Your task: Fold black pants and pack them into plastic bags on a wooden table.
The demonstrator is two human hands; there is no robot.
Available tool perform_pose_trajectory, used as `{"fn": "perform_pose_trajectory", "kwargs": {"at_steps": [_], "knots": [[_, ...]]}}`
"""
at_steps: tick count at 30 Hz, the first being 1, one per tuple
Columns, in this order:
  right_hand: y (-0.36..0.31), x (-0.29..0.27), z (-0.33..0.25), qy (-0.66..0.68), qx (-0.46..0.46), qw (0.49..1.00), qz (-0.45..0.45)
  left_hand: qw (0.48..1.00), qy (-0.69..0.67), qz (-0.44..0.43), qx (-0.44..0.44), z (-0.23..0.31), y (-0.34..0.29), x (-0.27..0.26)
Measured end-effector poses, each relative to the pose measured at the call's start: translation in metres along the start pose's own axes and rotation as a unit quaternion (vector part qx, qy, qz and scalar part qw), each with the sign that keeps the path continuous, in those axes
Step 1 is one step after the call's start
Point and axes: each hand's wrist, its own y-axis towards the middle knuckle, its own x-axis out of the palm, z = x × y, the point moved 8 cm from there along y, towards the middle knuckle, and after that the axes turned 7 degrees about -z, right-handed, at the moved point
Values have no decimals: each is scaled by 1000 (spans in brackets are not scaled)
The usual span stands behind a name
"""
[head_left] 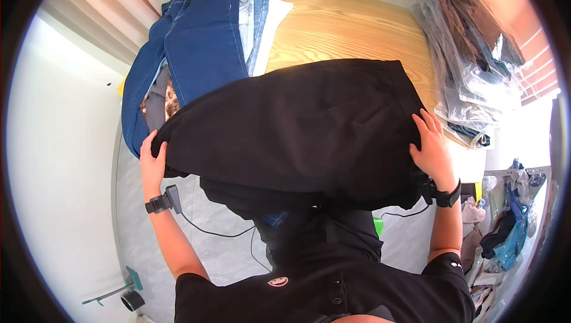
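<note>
A pair of black trousers (291,130), folded lengthwise, stretches across in front of me, over the near part of the table and past its front edge. My left hand (153,159) grips their narrower left end, with the thumb on top and some fingertips hidden behind the cloth. At the wider right end, my right hand (430,147) holds the edge between thumb and fingers. More dark cloth hangs below the near fold, close to my body.
Blue jeans (202,43) lie atop other clothes at the wooden table's (339,20) left. Clothes in clear plastic bags (470,55) are piled at the right. Cables (220,234) run from my wrist straps. More bagged garments (508,228) sit lower right; a white wall (62,145) stands left.
</note>
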Motion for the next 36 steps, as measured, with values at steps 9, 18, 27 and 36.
{"fn": "perform_pose_trajectory", "kwargs": {"at_steps": [9, 18, 27, 36], "knots": [[-7, -24, 51, 100, -73, 987, -105, 994, -93, -44, -28, -24, 20, -10], [-28, -19, 50, -111, -151, 982, -32, 970, 88, 148, 172, 72, 71, -102], [-44, 31, 47, -257, 63, 964, -40, 974, 92, -188, -84, 86, 155, 43], [-69, 32, 71, 2, 56, 977, 205, 952, 91, -66, -284, 39, 174, 86]]}}
